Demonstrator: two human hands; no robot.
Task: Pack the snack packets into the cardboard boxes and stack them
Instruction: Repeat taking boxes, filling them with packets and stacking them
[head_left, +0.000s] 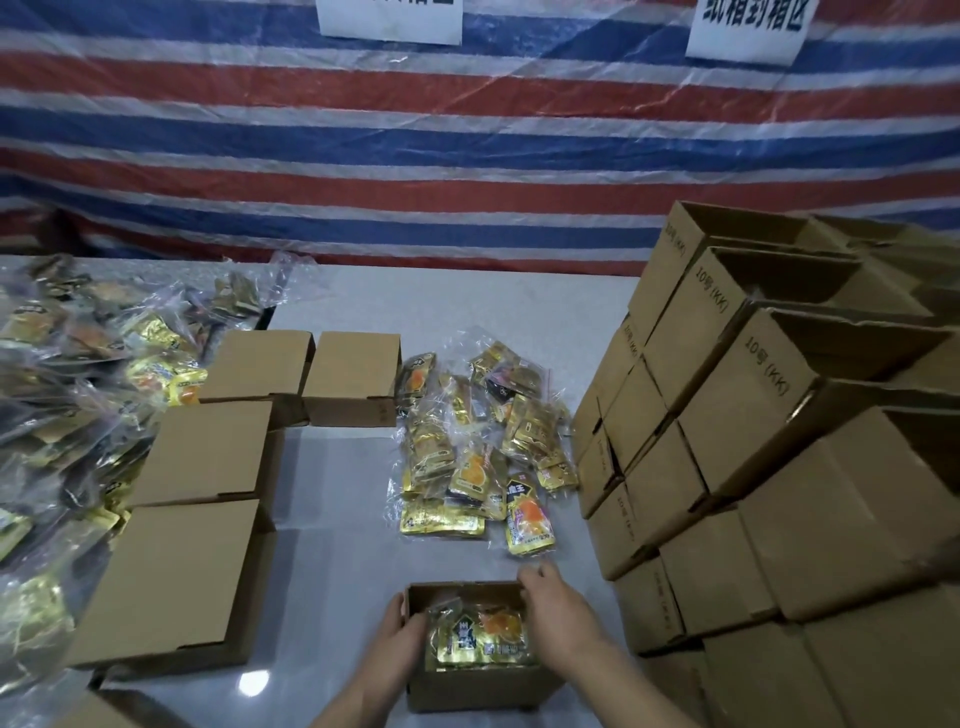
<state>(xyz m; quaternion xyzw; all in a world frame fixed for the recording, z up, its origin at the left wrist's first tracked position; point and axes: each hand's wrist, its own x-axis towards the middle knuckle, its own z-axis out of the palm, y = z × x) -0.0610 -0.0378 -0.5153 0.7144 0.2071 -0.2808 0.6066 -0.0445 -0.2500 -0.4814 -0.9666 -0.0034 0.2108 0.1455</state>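
My left hand (397, 631) grips the open box (483, 688) at its left wall — my right hand (553, 605) curls over its far-right rim, packets (480, 642) inside.

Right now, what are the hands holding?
The open box: left hand grips its left wall, right hand curls over its far right corner.

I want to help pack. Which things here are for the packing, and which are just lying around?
For the job:
open box with packets inside, held by left hand and right hand
loose snack packets
closed boxes
empty box stack
bagged packets

Just there:
striped tarp
paper signs
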